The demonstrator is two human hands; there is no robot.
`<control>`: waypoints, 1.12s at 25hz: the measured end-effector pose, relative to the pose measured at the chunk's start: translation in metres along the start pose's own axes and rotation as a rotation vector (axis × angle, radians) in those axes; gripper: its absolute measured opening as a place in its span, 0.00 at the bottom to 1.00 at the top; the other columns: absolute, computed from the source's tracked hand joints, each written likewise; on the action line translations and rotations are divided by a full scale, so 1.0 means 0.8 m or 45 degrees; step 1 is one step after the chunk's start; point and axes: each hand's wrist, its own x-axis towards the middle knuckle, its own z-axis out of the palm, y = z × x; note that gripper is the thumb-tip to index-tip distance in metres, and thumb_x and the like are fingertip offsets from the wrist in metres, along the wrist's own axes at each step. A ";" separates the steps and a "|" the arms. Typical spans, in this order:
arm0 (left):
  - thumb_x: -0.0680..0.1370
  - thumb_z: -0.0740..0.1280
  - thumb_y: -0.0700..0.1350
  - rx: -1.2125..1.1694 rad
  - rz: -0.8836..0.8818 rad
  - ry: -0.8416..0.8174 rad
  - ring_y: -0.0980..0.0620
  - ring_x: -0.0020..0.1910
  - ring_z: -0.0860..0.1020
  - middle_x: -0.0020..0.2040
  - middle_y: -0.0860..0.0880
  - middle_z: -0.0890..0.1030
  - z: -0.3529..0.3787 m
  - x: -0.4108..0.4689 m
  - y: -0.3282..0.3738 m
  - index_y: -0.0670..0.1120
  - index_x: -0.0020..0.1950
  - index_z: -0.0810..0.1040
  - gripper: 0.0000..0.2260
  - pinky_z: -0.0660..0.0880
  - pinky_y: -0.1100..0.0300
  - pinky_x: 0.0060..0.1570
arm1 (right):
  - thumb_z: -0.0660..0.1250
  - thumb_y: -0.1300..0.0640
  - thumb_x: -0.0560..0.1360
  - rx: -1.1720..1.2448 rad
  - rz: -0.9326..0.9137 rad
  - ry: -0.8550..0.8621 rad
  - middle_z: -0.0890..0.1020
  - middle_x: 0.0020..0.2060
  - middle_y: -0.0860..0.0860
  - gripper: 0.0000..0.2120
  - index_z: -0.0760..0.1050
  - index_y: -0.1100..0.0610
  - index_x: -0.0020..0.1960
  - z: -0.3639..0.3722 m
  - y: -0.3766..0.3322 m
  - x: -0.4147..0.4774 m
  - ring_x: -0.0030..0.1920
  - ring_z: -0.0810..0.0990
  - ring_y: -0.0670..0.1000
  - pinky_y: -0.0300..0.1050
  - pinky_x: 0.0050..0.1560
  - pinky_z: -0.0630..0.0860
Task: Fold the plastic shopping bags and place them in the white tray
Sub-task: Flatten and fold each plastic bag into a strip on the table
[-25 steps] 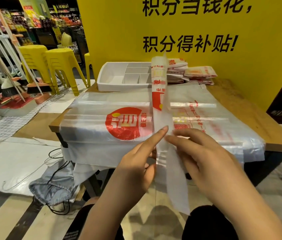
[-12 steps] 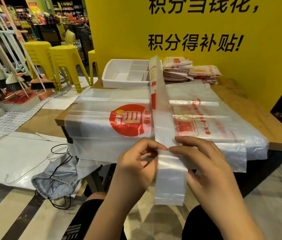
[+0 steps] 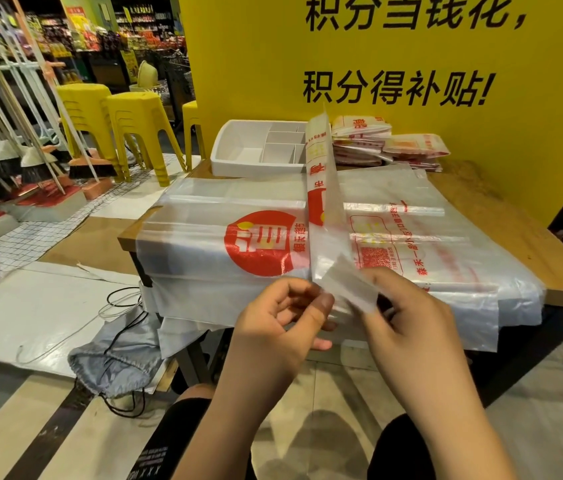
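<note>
A person's two hands meet over the near edge of the table, both clamped on one plastic shopping bag folded lengthwise into a narrow strip (image 3: 321, 174). The left hand (image 3: 273, 327) has its fingers curled, thumb and fingertips pinching the strip's near end. The right hand (image 3: 408, 327) grips that end from the other side, where the plastic is turned over into a slanted flap. From the hands the strip rises away from the camera, its red print showing, and its far end crosses in front of the right side of the white tray (image 3: 238, 168).

Below the strip, a stack of flat bags (image 3: 224, 209) lies spread over most of the wooden table (image 3: 515, 244), clear plastic with a red round logo on the left and red text on the right, its near edge hanging over the table's front. The one white tray stands at the far side of the table, just beyond the stack; it has a large compartment on the left and smaller ones to the right, partly hidden by the strip. To the right of the tray sit two piles of folded bags (image 3: 359, 140), the left pile taller, the right one lower.

Behind the table stands a yellow wall (image 3: 411, 57) with two lines of black characters. Three yellow stools (image 3: 138, 119) stand on the far left, beside a rack of brooms (image 3: 31, 161). One grey drawstring sack (image 3: 117, 355) lies on the floor near the table's left leg.
</note>
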 end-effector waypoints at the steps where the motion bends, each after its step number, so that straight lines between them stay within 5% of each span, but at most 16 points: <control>1: 0.77 0.71 0.38 -0.039 0.006 0.032 0.46 0.42 0.85 0.42 0.44 0.83 0.002 0.000 0.000 0.45 0.48 0.78 0.03 0.82 0.55 0.38 | 0.70 0.56 0.76 0.014 0.043 0.034 0.78 0.35 0.41 0.05 0.77 0.48 0.46 0.002 -0.003 0.002 0.38 0.76 0.41 0.32 0.35 0.68; 5: 0.78 0.70 0.36 0.000 0.014 0.049 0.47 0.40 0.84 0.41 0.45 0.82 0.004 -0.002 -0.002 0.43 0.49 0.73 0.07 0.83 0.53 0.37 | 0.68 0.43 0.76 -0.094 0.144 0.072 0.74 0.28 0.47 0.12 0.69 0.49 0.46 0.008 -0.009 0.011 0.33 0.75 0.46 0.37 0.29 0.66; 7: 0.78 0.70 0.36 0.044 0.033 0.028 0.50 0.40 0.83 0.40 0.47 0.80 0.005 -0.005 -0.002 0.45 0.48 0.75 0.06 0.82 0.55 0.36 | 0.62 0.43 0.79 -0.190 0.153 0.054 0.75 0.30 0.46 0.11 0.69 0.50 0.48 0.012 -0.012 0.015 0.34 0.75 0.51 0.48 0.31 0.68; 11: 0.79 0.68 0.37 0.085 0.035 0.006 0.53 0.39 0.80 0.39 0.48 0.76 0.006 -0.005 -0.003 0.54 0.49 0.80 0.11 0.82 0.54 0.37 | 0.56 0.46 0.82 -0.273 0.122 0.042 0.76 0.37 0.46 0.12 0.71 0.51 0.45 0.021 -0.017 0.021 0.38 0.74 0.52 0.49 0.35 0.69; 15: 0.79 0.69 0.41 0.102 0.040 0.028 0.55 0.37 0.80 0.38 0.50 0.77 0.005 -0.003 -0.004 0.51 0.50 0.80 0.05 0.82 0.53 0.36 | 0.62 0.44 0.80 -0.269 0.143 0.040 0.80 0.41 0.46 0.10 0.74 0.48 0.55 0.022 -0.014 0.024 0.43 0.77 0.53 0.50 0.39 0.75; 17: 0.79 0.69 0.39 0.079 0.019 0.028 0.53 0.38 0.83 0.40 0.48 0.76 0.005 -0.002 -0.003 0.50 0.52 0.81 0.06 0.82 0.54 0.37 | 0.68 0.44 0.77 -0.245 0.202 0.148 0.79 0.41 0.46 0.18 0.71 0.48 0.64 0.022 -0.011 0.027 0.43 0.78 0.52 0.50 0.41 0.76; 19: 0.79 0.68 0.39 0.046 -0.005 0.028 0.49 0.40 0.84 0.43 0.44 0.77 0.006 -0.001 -0.002 0.50 0.56 0.81 0.08 0.83 0.54 0.38 | 0.71 0.47 0.76 -0.175 0.149 0.287 0.78 0.40 0.45 0.17 0.73 0.50 0.62 0.022 -0.007 0.027 0.42 0.77 0.50 0.47 0.41 0.74; 22: 0.79 0.69 0.38 -0.026 -0.033 0.056 0.47 0.40 0.85 0.44 0.43 0.77 0.006 -0.002 0.001 0.50 0.58 0.82 0.11 0.82 0.56 0.38 | 0.67 0.56 0.79 -0.178 -0.053 0.292 0.80 0.49 0.44 0.08 0.79 0.51 0.58 0.014 0.007 0.011 0.49 0.79 0.46 0.39 0.47 0.73; 28: 0.79 0.69 0.36 -0.108 -0.065 0.066 0.46 0.40 0.85 0.40 0.47 0.78 0.001 0.000 0.007 0.48 0.59 0.82 0.12 0.82 0.58 0.37 | 0.66 0.56 0.76 -0.292 -0.126 0.011 0.71 0.71 0.37 0.26 0.71 0.45 0.73 0.001 0.030 -0.019 0.69 0.71 0.40 0.43 0.56 0.76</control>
